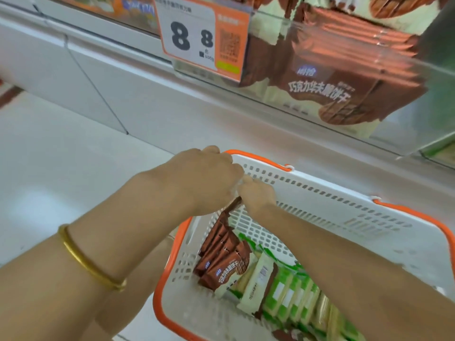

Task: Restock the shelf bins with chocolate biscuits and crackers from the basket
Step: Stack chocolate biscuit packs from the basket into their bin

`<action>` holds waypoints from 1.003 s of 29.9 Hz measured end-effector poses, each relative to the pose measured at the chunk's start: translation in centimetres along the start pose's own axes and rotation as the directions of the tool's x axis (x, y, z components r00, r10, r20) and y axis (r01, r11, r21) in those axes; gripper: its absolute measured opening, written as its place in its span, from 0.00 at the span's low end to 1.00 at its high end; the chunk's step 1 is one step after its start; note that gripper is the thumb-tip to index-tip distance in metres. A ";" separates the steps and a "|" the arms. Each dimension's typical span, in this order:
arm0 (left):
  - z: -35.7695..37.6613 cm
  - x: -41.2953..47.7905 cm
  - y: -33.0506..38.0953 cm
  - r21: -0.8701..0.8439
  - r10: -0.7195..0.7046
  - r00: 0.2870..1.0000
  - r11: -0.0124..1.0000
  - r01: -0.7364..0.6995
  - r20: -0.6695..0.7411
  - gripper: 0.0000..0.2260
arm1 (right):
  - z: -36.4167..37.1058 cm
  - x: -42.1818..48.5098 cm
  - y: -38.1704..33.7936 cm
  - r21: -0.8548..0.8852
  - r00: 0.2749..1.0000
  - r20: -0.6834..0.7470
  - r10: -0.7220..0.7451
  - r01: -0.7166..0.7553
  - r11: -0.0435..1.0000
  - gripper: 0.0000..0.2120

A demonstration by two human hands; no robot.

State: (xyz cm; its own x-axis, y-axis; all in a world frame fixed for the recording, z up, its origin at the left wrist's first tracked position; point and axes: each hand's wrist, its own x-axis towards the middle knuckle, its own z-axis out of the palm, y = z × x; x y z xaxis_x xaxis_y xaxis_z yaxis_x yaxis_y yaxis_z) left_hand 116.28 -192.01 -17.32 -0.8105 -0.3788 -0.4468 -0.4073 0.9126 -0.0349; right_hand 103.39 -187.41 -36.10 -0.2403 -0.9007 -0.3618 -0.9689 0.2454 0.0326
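A white basket point(344, 212) with orange handles sits low in front of me. It holds several brown chocolate biscuit packs point(222, 262) at the left and green cracker packs point(290, 294) at the right. My left hand point(202, 178) and my right hand point(257, 194) meet over the basket's far left corner. Together they grip the top end of a bunch of brown packs that hangs down into the basket. The fingers of both hands are curled and mostly hidden. Above right, a clear shelf bin point(403, 124) holds more brown chocolate biscuit packs point(339, 77).
An orange and white price tag point(202, 38) reading 8 8 hangs on the shelf edge above the basket. A white shelf front point(73, 70) runs across the left. Pale floor point(61, 193) lies to the left of the basket. A gold bangle point(86, 262) sits on my left forearm.
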 end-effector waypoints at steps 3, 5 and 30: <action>-0.2 0.4 0.3 -0.032 0.010 1.000 0.999 -0.009 0.015 0.18 | -1.6 -2.0 2.4 0.001 0.985 -0.118 -0.125 0.126 0.992 0.09; -0.5 0.7 0.4 -0.063 0.009 0.999 0.998 -0.007 0.031 0.18 | -2.7 -3.5 4.2 0.038 0.972 -0.184 -0.148 0.158 0.987 0.07; -9.2 -2.6 2.4 -0.526 0.037 0.831 0.758 -0.386 -0.555 0.03 | -25.2 -18.7 7.0 -0.096 0.847 -0.505 -0.166 0.136 0.986 0.19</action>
State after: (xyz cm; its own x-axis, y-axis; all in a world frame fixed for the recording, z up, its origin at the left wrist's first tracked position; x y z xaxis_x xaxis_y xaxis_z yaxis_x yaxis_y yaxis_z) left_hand 113.55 -190.23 -8.01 -0.9223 -0.3662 0.1237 -0.2177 0.7567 0.6165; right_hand 99.63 -177.93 -5.63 -0.0724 -0.9847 0.1588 -0.9938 0.0848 0.0724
